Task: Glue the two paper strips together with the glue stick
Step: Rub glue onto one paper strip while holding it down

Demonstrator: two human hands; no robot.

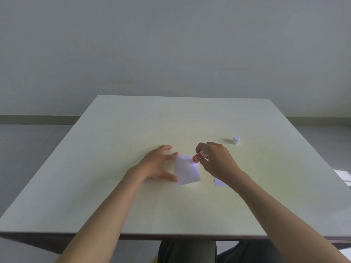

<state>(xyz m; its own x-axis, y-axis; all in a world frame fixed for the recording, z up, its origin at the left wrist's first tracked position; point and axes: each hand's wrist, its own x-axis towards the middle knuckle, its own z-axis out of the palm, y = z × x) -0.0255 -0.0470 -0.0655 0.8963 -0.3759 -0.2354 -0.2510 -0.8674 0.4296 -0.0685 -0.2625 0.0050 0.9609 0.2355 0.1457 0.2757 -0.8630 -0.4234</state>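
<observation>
A white paper strip (186, 170) lies flat on the pale table (133, 196). My left hand (158, 165) rests spread on the table, its index fingertip and thumb touching the strip's left edge. My right hand (216, 162) holds a red glue stick (198, 157) tilted down, its tip pressed on the strip's far right corner. A second white paper strip (220, 183) lies to the right, mostly hidden under my right wrist.
The glue stick's white cap (236, 139) stands on the table at the far right of my right hand. A wall rises behind the table's far edge. The table's near edge runs just above my lap.
</observation>
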